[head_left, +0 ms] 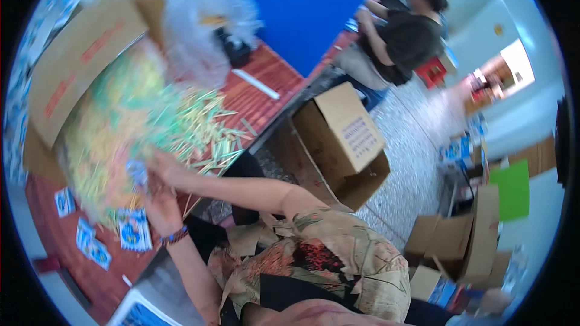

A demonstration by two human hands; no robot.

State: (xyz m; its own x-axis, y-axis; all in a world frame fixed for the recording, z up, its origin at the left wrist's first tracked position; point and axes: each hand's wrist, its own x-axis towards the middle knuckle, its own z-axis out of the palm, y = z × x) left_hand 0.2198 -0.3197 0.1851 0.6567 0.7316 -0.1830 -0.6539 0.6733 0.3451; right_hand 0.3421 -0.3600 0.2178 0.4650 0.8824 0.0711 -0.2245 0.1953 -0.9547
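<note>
My left hand (162, 208), with a beaded bracelet (175, 236) at the wrist, is closed at the fingertips on a small blue-and-white packet (137, 172). Right beside it, my right hand (168, 170) reaches in from the right; its fingers are smeared by motion, so its grip is unclear. Both hands are at the near edge of a large heap of thin yellow, green and pink straws (205, 127). The heap spills out of a cardboard box (84, 60) lying on the table. Another blue-and-white packet (135, 229) lies flat just left of my left wrist.
More packets (93, 244) lie on the red-brown table (51, 220). A clear plastic bag (202, 18) and a white strip (257, 83) are farther back, before a blue panel (302, 12). An open carton (344, 139) stands on the floor; a person (402, 39) sits beyond it.
</note>
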